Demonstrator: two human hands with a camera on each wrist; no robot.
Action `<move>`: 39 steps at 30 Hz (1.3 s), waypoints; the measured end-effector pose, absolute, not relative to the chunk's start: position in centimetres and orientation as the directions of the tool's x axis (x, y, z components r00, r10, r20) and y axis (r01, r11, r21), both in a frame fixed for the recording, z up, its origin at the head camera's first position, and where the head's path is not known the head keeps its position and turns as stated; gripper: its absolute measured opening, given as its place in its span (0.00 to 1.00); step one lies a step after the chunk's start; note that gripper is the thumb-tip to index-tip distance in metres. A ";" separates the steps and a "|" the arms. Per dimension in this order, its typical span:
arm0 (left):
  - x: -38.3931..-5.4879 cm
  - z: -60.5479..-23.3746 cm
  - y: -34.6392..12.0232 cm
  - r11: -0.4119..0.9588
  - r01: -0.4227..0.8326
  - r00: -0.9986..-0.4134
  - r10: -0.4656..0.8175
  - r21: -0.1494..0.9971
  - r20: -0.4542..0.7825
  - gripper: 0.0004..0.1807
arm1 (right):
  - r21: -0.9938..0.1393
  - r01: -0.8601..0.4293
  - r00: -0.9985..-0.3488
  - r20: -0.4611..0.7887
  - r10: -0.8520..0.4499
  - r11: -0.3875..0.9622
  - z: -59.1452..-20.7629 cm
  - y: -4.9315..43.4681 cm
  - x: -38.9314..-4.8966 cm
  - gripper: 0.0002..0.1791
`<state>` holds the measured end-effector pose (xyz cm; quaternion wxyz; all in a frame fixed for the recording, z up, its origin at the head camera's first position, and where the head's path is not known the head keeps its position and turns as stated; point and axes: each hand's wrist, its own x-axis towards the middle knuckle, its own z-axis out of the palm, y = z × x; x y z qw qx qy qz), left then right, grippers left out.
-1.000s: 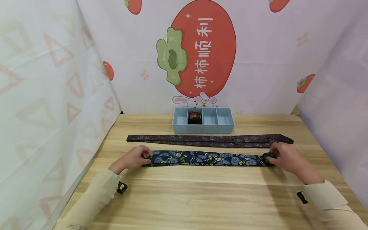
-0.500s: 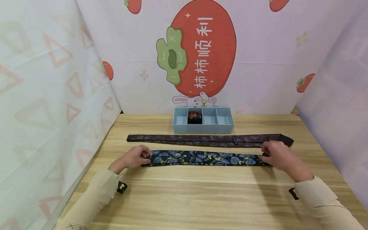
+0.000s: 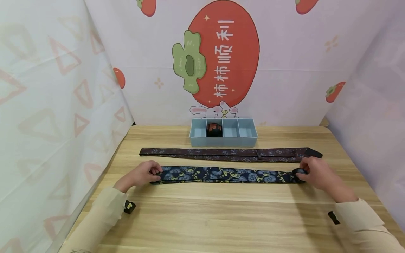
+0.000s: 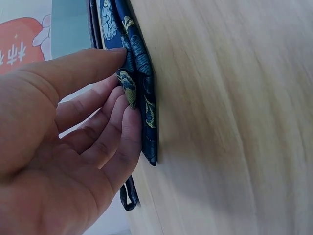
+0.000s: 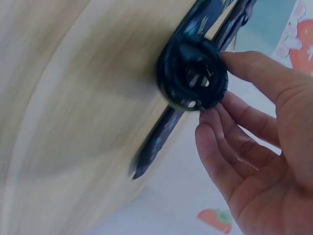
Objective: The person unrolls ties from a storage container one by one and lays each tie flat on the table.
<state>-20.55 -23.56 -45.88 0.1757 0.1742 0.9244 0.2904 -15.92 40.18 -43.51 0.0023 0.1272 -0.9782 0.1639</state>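
Observation:
A navy necktie (image 3: 227, 175) with blue and yellow figures lies folded lengthwise across the wooden table. Its left end is pinched by my left hand (image 3: 145, 173); in the left wrist view the thumb (image 4: 93, 66) lies on one side and fingertips on the other. At the far end, my right hand (image 3: 317, 174) holds a small round coil (image 5: 193, 73) of the same tie between thumb and fingers. A second, dark maroon necktie (image 3: 205, 153) with small floral marks stretches flat just behind, parallel to the first.
Behind both ties stands a light blue divided box (image 3: 224, 141). One compartment holds a dark rolled item (image 3: 214, 130) with reddish patches. A printed cloth backdrop (image 3: 278, 88) rises at the table's back, and white cloth hangs along both sides.
My right hand went left along the tie, then came back right. My left hand has shifted slightly left, drawing the tie's left end with it. The maroon tie stays in place.

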 end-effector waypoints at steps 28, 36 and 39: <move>-20.1 -44.9 -23.6 0.787 0.201 -0.872 0.415 0.584 -0.259 0.09 | -0.277 -0.287 -0.958 0.074 -0.277 0.917 -44.3 39.3 -15.7 0.16; -20.4 -45.1 -24.1 0.778 0.201 -0.868 0.423 0.595 -0.260 0.10 | -0.300 -0.239 -0.971 0.056 -0.233 0.924 -44.0 41.1 -15.6 0.15; -20.4 -45.0 -24.5 0.784 0.186 -0.872 0.410 0.593 -0.268 0.10 | -0.313 -0.221 -0.975 0.045 -0.218 0.923 -43.6 41.6 -15.6 0.14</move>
